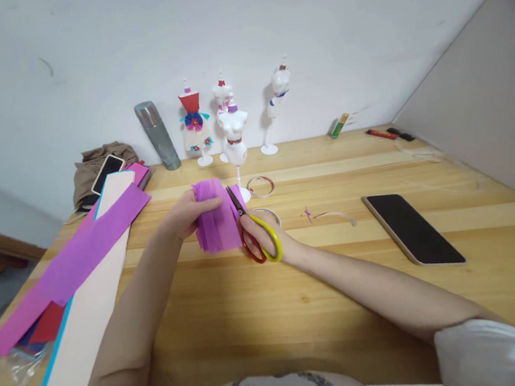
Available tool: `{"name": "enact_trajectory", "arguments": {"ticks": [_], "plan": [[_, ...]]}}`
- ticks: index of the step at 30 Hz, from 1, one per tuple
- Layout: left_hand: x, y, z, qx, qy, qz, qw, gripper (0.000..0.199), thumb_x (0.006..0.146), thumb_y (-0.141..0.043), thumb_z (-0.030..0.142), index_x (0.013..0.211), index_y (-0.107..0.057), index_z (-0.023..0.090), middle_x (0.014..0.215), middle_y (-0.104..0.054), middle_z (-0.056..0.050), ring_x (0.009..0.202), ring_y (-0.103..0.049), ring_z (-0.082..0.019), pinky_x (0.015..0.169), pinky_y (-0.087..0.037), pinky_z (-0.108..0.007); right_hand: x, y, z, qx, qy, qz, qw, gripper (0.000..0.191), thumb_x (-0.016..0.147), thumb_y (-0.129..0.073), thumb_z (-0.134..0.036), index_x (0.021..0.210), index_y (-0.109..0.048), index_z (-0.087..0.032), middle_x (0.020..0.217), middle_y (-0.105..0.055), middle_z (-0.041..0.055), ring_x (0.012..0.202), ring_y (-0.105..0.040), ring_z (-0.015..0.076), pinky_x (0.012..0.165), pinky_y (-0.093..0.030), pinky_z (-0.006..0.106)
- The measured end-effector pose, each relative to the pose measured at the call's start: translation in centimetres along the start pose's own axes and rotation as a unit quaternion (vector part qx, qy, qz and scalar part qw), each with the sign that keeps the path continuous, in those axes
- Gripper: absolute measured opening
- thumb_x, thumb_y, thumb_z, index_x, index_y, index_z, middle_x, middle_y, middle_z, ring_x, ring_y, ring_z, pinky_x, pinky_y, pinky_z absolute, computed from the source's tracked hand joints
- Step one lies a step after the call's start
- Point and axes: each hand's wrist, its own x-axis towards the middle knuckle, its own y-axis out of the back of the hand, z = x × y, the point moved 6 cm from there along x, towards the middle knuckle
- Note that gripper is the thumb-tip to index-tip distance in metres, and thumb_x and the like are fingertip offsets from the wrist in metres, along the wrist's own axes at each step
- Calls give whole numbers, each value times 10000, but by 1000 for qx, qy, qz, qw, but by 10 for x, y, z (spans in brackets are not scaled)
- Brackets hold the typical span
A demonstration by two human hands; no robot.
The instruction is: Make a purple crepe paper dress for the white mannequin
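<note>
Pleated purple paper (217,222) is pinched at its left side by my left hand (191,213), the thumb lying across its front. My right hand (261,233) holds scissors (271,241) with one yellow and one red handle. Their dark blades look closed and point up and left over the paper's right part. Just behind the paper stands a small white mannequin (233,127) with a brown band at its waist. Some fingers of both hands are hidden.
Long purple and cream paper strips (90,237) lie at the left. Behind are a grey bottle (158,136), a dressed mannequin (194,123) and two more mannequins. A large phone (413,228) lies at the right, a glue tube (339,126) leans on the wall, and tape rings (260,187) sit mid-table.
</note>
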Motion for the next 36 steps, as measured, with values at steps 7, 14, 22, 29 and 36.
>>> {"name": "enact_trajectory", "arguments": {"ticks": [7, 14, 22, 29, 36], "plan": [[-6, 43, 37, -45, -152, 134, 978, 212, 636, -832, 160, 797, -693, 156, 749, -702, -13, 676, -672, -158, 692, -567, -289, -7, -15, -3, -335, 35, -59, 940, 230, 793, -694, -415, 784, -617, -198, 647, -609, 0, 577, -542, 150, 545, -361, 264], [-10, 55, 45, -67, -168, 158, 971, 223, 644, -828, 157, 810, -681, 133, 733, -681, -21, 650, -652, -149, 671, -560, -280, -36, -48, -8, -553, 65, -195, 807, 299, 807, -629, -269, 1082, -653, -154, 989, -693, 114, 804, -648, 232, 654, -413, 310], [-21, 58, 60, -62, -197, 164, 964, 202, 633, -839, 156, 757, -680, 157, 690, -668, -13, 609, -637, -128, 589, -562, -224, -40, -52, -25, -492, 243, -245, 799, 437, 893, -540, -120, 1320, -578, -206, 1138, -676, 114, 1034, -628, 210, 905, -474, 339], [-36, 74, 77, -78, -217, 195, 953, 193, 637, -824, 116, 772, -692, 157, 738, -688, -18, 666, -660, -135, 645, -595, -232, 12, -14, -15, -643, 166, 5, 747, 531, 928, -582, -482, 1414, -562, -270, 1269, -616, 200, 1369, -377, 436, 1094, -272, 651], [-36, 71, 76, -80, -209, 184, 957, 169, 662, -808, 135, 784, -694, 160, 742, -687, -15, 671, -658, -137, 651, -582, -239, 32, -34, -2, -683, 143, -59, 714, 388, 915, -607, -379, 1122, -715, -69, 1153, -674, 230, 1314, -444, 425, 1129, -241, 656]]}}
